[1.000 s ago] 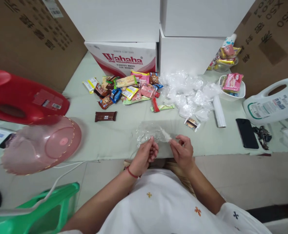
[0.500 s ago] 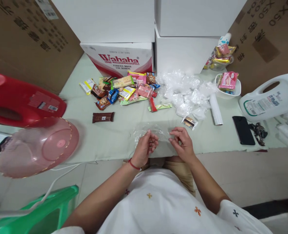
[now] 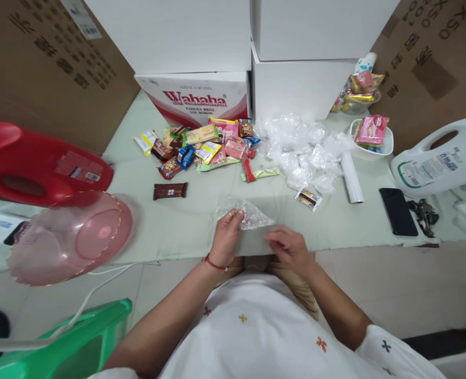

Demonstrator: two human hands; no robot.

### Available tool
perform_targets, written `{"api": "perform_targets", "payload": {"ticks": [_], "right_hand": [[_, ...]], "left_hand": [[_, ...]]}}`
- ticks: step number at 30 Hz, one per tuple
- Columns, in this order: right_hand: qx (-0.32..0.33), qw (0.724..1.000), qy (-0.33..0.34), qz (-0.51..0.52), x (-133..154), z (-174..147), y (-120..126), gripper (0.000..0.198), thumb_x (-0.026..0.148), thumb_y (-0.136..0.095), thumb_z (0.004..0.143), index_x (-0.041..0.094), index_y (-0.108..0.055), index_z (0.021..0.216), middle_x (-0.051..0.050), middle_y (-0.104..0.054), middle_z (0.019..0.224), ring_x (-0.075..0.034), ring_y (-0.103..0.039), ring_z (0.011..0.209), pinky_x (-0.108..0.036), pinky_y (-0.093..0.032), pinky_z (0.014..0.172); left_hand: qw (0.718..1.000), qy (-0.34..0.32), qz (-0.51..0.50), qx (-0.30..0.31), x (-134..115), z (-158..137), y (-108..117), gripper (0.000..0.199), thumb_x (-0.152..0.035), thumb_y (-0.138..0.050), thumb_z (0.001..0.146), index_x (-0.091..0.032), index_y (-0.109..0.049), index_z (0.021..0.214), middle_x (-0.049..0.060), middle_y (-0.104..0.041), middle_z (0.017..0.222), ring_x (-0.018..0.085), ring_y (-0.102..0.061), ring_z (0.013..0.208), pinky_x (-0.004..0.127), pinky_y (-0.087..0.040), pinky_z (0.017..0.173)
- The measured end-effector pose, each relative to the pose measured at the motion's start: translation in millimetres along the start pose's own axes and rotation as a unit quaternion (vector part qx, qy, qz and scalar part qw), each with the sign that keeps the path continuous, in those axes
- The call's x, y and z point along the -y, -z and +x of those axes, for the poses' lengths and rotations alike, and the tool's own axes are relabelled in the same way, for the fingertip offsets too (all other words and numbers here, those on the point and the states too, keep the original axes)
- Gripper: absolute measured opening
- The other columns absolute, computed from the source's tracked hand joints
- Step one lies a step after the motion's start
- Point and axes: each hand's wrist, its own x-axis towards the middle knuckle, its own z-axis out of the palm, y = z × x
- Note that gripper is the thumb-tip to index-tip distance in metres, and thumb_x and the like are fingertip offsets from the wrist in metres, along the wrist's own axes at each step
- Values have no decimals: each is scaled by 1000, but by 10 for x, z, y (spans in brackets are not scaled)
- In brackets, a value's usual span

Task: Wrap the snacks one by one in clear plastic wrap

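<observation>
My left hand [image 3: 225, 237] grips a crinkled clear plastic bag [image 3: 254, 215] near the front edge of the table, thumb on top. My right hand [image 3: 290, 246] is just right of the bag, its fingers curled and smeared by motion; whether it touches the bag I cannot tell. Beyond my hands lies a pile of wrapped snacks [image 3: 206, 150], with a brown-wrapped bar [image 3: 170, 190] apart on the left. Several crumpled clear plastic bags [image 3: 302, 150] are heaped to the right of the snacks. A small packaged cookie [image 3: 308, 200] sits at the front of that heap.
At left are a red jug [image 3: 43, 163] and a pink clear bowl [image 3: 75, 237]. A plastic roll [image 3: 352, 179], white bowl [image 3: 391, 145], phone [image 3: 397, 211], keys [image 3: 424, 216] and white jug [image 3: 448, 158] stand or lie at right. Boxes [image 3: 201, 97] line the back.
The bag's right end has come away from my right fingers, which have drawn slightly down and left. My left hand keeps hold of the bag, now bunched more tightly.
</observation>
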Motion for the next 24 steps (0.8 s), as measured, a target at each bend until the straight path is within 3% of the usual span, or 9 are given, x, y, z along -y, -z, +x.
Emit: {"api": "perform_targets", "payload": {"ticks": [2, 4, 6, 9, 14, 16, 20, 22, 24], "right_hand": [[-58, 996, -59, 23, 24, 114, 135, 17, 25, -58, 101, 25, -73, 107, -3, -69, 95, -13, -58, 68, -27, -48, 63], [-70, 994, -80, 17, 27, 251, 205, 19, 30, -63, 99, 26, -72, 115, -4, -67, 102, -10, -52, 62, -27, -47, 61], [-14, 998, -64, 2, 14, 362, 186, 28, 35, -68, 97, 26, -69, 124, -5, -67, 108, -10, -51, 61, -26, -48, 61], [38, 998, -25, -47, -10, 405, 56, 19, 32, -63, 100, 24, -72, 114, -4, -68, 93, -13, -59, 69, -26, -48, 64], [-41, 992, 26, -120, 31, 161, -62, 20, 22, -53, 104, 24, -73, 104, -7, -70, 91, -17, -65, 81, -29, -51, 72], [-39, 988, 59, -137, 72, 27, -52, 19, 19, -54, 102, 25, -72, 103, -7, -70, 90, -17, -63, 80, -30, -50, 69], [-43, 996, 22, -74, 142, -60, 5, 17, 17, -56, 101, 25, -70, 106, -4, -68, 90, -15, -63, 77, -28, -51, 67], [-83, 995, -28, -56, 140, 42, 33, 15, 21, -60, 100, 26, -70, 111, -5, -66, 97, -15, -63, 79, -28, -52, 67], [-90, 992, -30, -78, 110, 204, 40, 19, 29, -66, 98, 26, -70, 117, -7, -64, 108, -16, -62, 83, -30, -53, 70]], "left_hand": [[999, -29, 17, 25, -11, -28, -11, 33, -49, -72, 82, -20, -59, 70, -3, -56, 71, 14, -49, 71, 26, -41, 71], [997, -50, 33, 45, -15, -73, -34, 31, -48, -70, 84, -20, -64, 72, -2, -59, 72, 14, -51, 73, 26, -41, 72], [996, -61, 43, 55, -16, -113, -57, 31, -48, -69, 86, -20, -67, 73, -2, -61, 72, 15, -52, 73, 26, -42, 72], [998, -48, 16, 44, -32, -132, -66, 32, -50, -68, 86, -20, -70, 75, 0, -65, 74, 16, -56, 76, 28, -45, 73], [992, 54, -112, -16, -106, -60, -11, 32, -50, -78, 75, -19, -73, 80, 3, -73, 88, 18, -64, 84, 28, -50, 73], [987, 72, -136, -37, -130, -30, 11, 34, -52, -78, 74, -19, -73, 84, 4, -75, 93, 19, -66, 87, 29, -52, 72], [997, -6, -81, -16, -131, -37, 5, 28, -47, -71, 83, -20, -77, 84, 5, -77, 95, 21, -67, 94, 30, -52, 81], [998, -49, -39, 12, -111, -73, -22, 27, -44, -67, 88, -20, -80, 86, 5, -78, 96, 22, -68, 97, 30, -51, 88], [997, -62, -18, 34, -89, -113, -56, 27, -43, -65, 89, -21, -81, 87, 5, -78, 95, 23, -68, 98, 31, -50, 91]]}}
